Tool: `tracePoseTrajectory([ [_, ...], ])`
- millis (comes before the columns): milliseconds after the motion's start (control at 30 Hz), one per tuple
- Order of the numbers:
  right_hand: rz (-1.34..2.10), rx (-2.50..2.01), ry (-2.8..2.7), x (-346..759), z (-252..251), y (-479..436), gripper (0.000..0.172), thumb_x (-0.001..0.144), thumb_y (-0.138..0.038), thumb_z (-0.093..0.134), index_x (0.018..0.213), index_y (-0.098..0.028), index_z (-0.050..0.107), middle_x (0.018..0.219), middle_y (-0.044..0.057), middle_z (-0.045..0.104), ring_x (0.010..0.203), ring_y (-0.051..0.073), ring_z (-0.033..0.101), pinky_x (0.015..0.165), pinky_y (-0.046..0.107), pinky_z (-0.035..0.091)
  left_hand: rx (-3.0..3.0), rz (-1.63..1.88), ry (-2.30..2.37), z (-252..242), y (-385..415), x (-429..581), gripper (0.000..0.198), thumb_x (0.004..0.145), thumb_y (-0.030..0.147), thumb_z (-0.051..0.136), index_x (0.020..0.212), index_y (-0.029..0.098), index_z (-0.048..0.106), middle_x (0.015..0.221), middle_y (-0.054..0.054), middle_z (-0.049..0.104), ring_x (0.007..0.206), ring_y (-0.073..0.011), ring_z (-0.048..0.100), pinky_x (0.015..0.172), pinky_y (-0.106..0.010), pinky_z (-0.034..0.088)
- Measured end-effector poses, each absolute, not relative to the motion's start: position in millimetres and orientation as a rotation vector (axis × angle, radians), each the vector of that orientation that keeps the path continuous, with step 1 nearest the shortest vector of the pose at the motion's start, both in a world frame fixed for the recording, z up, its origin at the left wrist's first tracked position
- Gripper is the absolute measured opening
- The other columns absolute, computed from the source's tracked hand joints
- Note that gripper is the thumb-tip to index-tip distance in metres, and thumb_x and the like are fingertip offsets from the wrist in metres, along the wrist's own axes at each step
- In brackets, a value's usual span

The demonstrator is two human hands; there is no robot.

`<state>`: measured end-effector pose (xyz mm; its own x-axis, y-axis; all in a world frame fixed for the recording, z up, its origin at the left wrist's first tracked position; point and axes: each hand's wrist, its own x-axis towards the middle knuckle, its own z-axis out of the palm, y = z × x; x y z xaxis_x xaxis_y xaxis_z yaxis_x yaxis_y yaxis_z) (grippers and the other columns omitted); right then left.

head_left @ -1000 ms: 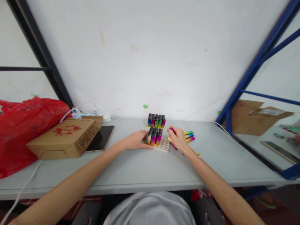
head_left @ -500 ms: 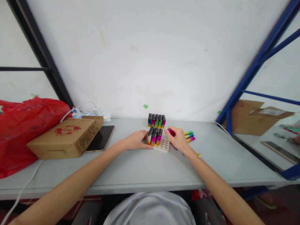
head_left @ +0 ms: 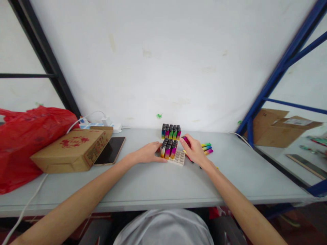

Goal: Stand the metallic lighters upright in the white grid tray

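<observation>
A pale tray (head_left: 180,158) with rows of round-edged slots lies on the table, its left part filled with upright multicoloured lighters (head_left: 169,149). My left hand (head_left: 150,153) grips the tray's left end, thumb along the front edge and fingers behind the lighters. Just right of the tray, my right hand (head_left: 194,149) pinches a magenta lighter (head_left: 187,138) between thumb and fingers. Behind stands a second block of upright lighters (head_left: 171,132). Several loose lighters (head_left: 207,148) lie to the right of my right hand, some partly hidden under it.
On the left are a cardboard box (head_left: 68,149), a dark phone (head_left: 110,151), a red plastic bag (head_left: 33,136) and a power strip (head_left: 116,128). A white wall (head_left: 163,68) rises behind the table. Blue frame bars (head_left: 276,68) and an open carton (head_left: 273,131) are at the right.
My right hand, with the lighter, has shifted very slightly and turned a little beside the tray. My left hand and the tray stay in place.
</observation>
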<state>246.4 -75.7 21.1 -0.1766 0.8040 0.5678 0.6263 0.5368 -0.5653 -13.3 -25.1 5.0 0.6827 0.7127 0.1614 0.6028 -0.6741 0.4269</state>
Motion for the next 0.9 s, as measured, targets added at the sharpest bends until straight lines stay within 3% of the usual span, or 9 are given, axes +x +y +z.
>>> tracePoseTrajectory([
  [133,0.352,-1.068,-1.95,247,24,-81,0.03,0.107,-0.047,0.044,0.1,-0.022,0.059,0.068,-0.002,0.06,0.061,0.017,0.055,0.061,0.028,0.04,2.573,0.441,1.033,6,-26,-13,0.059,0.078,0.071,0.073,0.102,0.019,0.063,0.101,-0.008,0.069,0.09,-0.028,0.066,0.078,-0.036,0.05],
  [267,0.225,-0.898,-2.06,244,26,-83,0.031,0.103,-0.046,0.054,0.087,-0.021,0.064,0.082,0.004,0.066,0.077,0.019,0.06,0.072,0.03,0.046,2.579,0.438,1.028,9,-28,-13,0.057,0.078,0.071,0.073,0.1,0.019,0.063,0.099,-0.007,0.069,0.089,-0.0277,0.066,0.077,-0.035,0.05],
  [467,0.399,-0.998,-2.141,239,20,-84,0.027,0.098,-0.046,0.063,0.092,-0.02,0.069,0.065,-0.001,0.064,0.056,0.014,0.053,0.055,0.026,0.038,2.571,0.453,1.035,9,-29,-12,0.057,0.077,0.07,0.073,0.101,0.019,0.064,0.1,-0.008,0.069,0.089,-0.028,0.066,0.078,-0.036,0.05],
  [600,0.494,-1.049,-2.154,238,19,-86,0.024,0.096,-0.046,0.064,0.102,-0.023,0.067,0.065,-0.003,0.065,0.056,0.014,0.056,0.056,0.025,0.04,2.583,0.449,1.014,9,-28,-12,0.058,0.078,0.071,0.073,0.102,0.019,0.064,0.101,-0.008,0.069,0.091,-0.0283,0.066,0.08,-0.036,0.05],
  [900,0.484,-1.061,-2.179,235,18,-87,0.024,0.095,-0.048,0.067,0.098,-0.024,0.062,0.064,-0.006,0.058,0.056,0.014,0.052,0.055,0.025,0.035,2.572,0.476,1.012,6,-26,-13,0.057,0.077,0.071,0.074,0.1,0.02,0.065,0.099,-0.007,0.069,0.089,-0.0286,0.065,0.079,-0.037,0.05],
])
